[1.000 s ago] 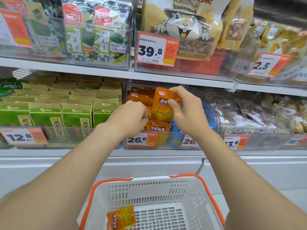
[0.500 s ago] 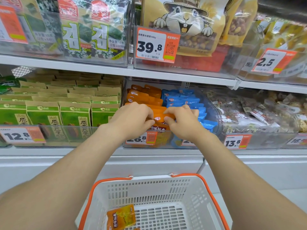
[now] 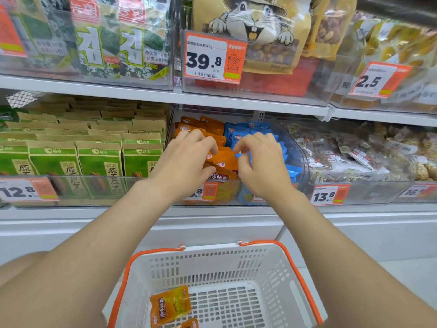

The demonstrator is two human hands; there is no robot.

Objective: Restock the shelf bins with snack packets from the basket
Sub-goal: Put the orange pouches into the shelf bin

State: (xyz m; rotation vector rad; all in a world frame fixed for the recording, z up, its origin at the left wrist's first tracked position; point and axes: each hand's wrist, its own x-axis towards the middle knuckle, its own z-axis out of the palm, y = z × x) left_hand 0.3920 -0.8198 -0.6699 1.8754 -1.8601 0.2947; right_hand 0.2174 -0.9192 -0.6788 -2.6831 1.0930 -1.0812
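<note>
glossy orange packets (image 3: 222,162) — clear bin (image 3: 300,162), slotted basket (image 3: 212,263)

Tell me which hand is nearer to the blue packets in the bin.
Right. The right hand hovers directly over the blue packets, covering part of the row. The left hand sits beside them over the orange packets, on the bin's other side.

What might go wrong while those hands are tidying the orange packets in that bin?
The orange packets sit right against the blue packets, so a nudge from the right hand may mix the rows. The front packet leans toward the bin's front wall and might slip out. The basket below may catch it.
</note>
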